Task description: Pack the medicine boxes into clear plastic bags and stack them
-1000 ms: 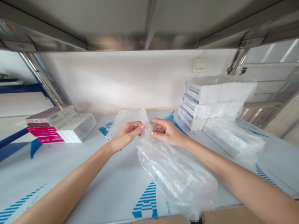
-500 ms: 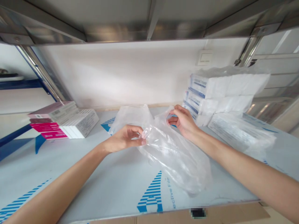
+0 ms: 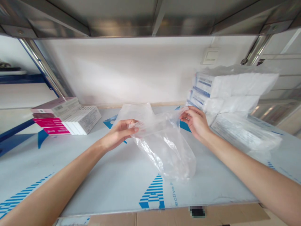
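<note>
A clear plastic bag (image 3: 168,147) is stretched between my two hands, its body hanging toward the shelf's front edge. My left hand (image 3: 121,133) pinches one side of the bag's rim between thumb and fingers. At the opposite side, my right hand (image 3: 194,121) grips the rim with its fingertips. Behind the bag, a flat stack of translucent plastic bags (image 3: 136,111) lies against the back of the shelf, partly covered by the held bag and my left hand.
Pink and white boxes (image 3: 56,125) are stacked at the left. On the right stand white boxes wrapped in clear film (image 3: 225,88), with another film-wrapped pack (image 3: 244,131) before them. A metal upper shelf (image 3: 122,18) hangs overhead. The shelf surface (image 3: 101,185) carries blue-printed film.
My hands have moved apart, the left one leftward and the right one rightward. The bag's rim is spread wider, and its hanging end has risen away from the front edge.
</note>
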### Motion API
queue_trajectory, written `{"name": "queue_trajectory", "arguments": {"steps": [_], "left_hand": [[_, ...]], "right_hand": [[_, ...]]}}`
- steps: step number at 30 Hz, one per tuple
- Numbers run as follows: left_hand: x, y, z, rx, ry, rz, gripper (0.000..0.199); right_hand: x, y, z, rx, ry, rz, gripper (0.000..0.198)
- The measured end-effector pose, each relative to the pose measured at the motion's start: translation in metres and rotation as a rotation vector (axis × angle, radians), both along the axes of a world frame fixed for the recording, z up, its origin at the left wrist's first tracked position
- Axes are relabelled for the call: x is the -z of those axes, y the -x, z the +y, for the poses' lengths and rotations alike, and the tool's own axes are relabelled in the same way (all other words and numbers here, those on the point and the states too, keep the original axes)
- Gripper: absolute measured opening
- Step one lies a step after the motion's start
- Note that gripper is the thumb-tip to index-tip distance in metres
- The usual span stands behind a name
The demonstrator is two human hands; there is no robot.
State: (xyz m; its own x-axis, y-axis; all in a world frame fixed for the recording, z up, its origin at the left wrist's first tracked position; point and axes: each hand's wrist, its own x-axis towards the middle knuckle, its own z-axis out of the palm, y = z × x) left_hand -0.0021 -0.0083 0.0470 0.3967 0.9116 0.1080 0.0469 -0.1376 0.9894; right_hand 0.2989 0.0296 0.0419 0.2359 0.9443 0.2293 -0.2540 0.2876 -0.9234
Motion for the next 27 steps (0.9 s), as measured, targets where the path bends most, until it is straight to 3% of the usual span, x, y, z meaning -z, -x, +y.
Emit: {"name": "queue_trajectory", "arguments": {"steps": [3, 8, 9, 12, 14, 16, 18, 20, 22, 25, 27], "left_hand": [[0.004, 0.0, 0.004, 0.006, 0.104, -0.061, 0.042], [0.004, 0.0, 0.005, -0.075, 0.117, -0.252, 0.035], [0.004, 0.0, 0.005, -0.103, 0.102, -0.287, 0.036], [0.003, 0.0, 0.004, -0.171, 0.024, -0.332, 0.065], [0.005, -0.002, 0.004, -0.2, -0.019, -0.342, 0.059], [0.008, -0.004, 0.005, -0.221, -0.032, -0.342, 0.044], [0.011, -0.007, 0.006, -0.248, -0.027, -0.34, 0.038], [0.013, -0.011, 0.006, -0.277, -0.018, -0.34, 0.038], [0.013, -0.013, 0.004, -0.283, -0.019, -0.346, 0.039], [0.011, -0.016, -0.001, -0.201, -0.008, -0.328, 0.048], [0.01, -0.016, -0.005, -0.146, -0.006, -0.319, 0.067]], "right_hand": [[0.0, -0.002, 0.0, 0.021, -0.013, 0.012, 0.013], [-0.002, -0.003, 0.001, -0.031, 0.027, 0.15, 0.021], [-0.003, -0.003, 0.002, -0.036, 0.06, 0.19, 0.021], [-0.003, 0.0, 0.002, -0.042, 0.147, 0.274, 0.016], [-0.002, 0.001, 0.001, -0.07, 0.185, 0.264, 0.018], [-0.001, 0.002, -0.002, -0.216, 0.214, 0.149, 0.032], [0.0, 0.002, -0.008, -0.457, 0.188, -0.084, 0.043], [0.0, 0.002, -0.015, -0.639, 0.082, -0.373, 0.053], [-0.001, 0.003, -0.021, -0.726, -0.031, -0.606, 0.058], [-0.002, 0.006, -0.026, -0.834, -0.151, -0.767, 0.045], [-0.001, 0.008, -0.026, -0.838, -0.188, -0.765, 0.031]]}}
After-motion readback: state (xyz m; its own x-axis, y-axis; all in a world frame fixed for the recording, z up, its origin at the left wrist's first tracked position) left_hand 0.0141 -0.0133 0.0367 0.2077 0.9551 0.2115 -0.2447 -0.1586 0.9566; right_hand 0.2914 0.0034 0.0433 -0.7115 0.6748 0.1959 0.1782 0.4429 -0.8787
